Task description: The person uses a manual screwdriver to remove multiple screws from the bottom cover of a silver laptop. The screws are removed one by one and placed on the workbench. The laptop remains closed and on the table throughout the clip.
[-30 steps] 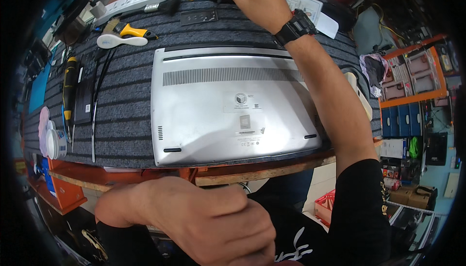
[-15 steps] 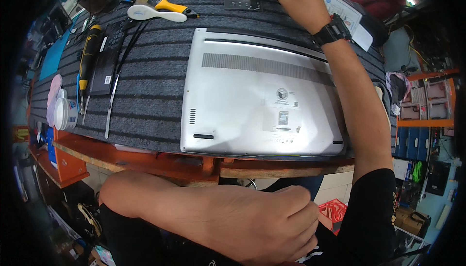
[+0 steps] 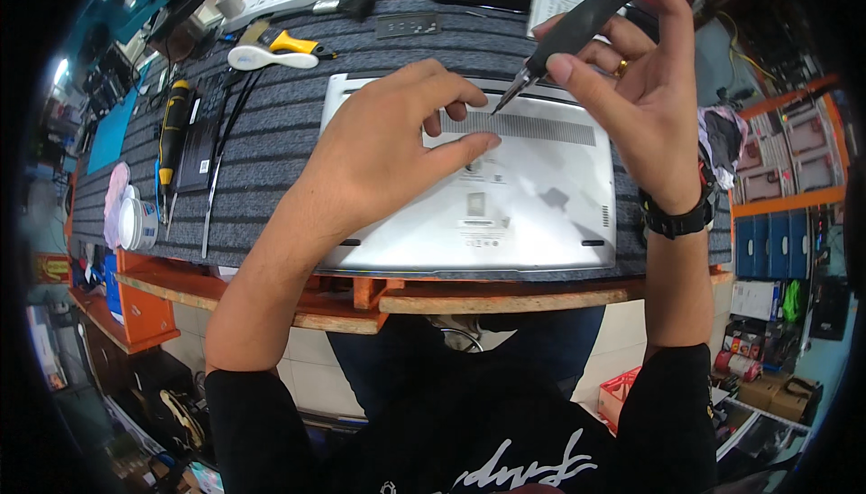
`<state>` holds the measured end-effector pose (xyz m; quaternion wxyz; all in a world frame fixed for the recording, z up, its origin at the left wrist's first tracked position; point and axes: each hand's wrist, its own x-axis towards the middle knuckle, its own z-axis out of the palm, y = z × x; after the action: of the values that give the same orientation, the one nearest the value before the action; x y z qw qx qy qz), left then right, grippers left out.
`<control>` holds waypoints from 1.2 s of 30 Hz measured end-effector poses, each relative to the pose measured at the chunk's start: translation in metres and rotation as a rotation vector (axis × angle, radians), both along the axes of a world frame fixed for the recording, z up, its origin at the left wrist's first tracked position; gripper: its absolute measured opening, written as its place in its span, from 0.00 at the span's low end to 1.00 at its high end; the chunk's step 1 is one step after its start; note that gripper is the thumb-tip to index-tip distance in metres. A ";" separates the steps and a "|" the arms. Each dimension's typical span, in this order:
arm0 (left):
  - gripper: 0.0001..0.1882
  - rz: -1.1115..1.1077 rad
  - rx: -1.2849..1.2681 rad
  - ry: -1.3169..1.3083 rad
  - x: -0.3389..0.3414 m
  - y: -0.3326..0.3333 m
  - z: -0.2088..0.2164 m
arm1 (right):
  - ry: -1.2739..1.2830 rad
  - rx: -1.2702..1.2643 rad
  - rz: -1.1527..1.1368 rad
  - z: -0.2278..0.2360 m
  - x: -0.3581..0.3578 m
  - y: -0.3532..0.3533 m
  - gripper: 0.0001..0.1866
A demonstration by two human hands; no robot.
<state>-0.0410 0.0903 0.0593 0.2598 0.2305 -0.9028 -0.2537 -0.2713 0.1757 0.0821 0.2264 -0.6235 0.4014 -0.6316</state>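
Currently, black-handled screwdriver (image 3: 586, 25) gripped by fingers of right hand (image 3: 649, 124), tip downward; flat silver laptop (image 3: 541, 196) laid underside-up on grey, black-striped worktop (image 3: 271, 156), overhung by left hand (image 3: 383, 142) (fingers half-curled, parted).

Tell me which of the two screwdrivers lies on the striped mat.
The yellow-and-black screwdriver, on the mat left of the silver laptop; the other, the dark-handled screwdriver, is held up in the right hand.

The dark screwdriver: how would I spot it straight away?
Find the silver laptop. Over its vent strip, the right hand holds the dark screwdriver, angled downward. Unlike the yellow-and-black tool lying at left, it shows no yellow.
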 end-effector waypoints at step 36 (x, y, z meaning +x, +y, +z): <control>0.16 -0.193 1.242 0.658 -0.039 0.013 -0.024 | -0.188 -0.359 -0.176 -0.023 -0.012 0.026 0.55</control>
<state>-0.0797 0.1036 0.0350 0.3161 0.1666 -0.4821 -0.7999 -0.2837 0.2018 0.0595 0.0922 -0.5547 0.3127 -0.7655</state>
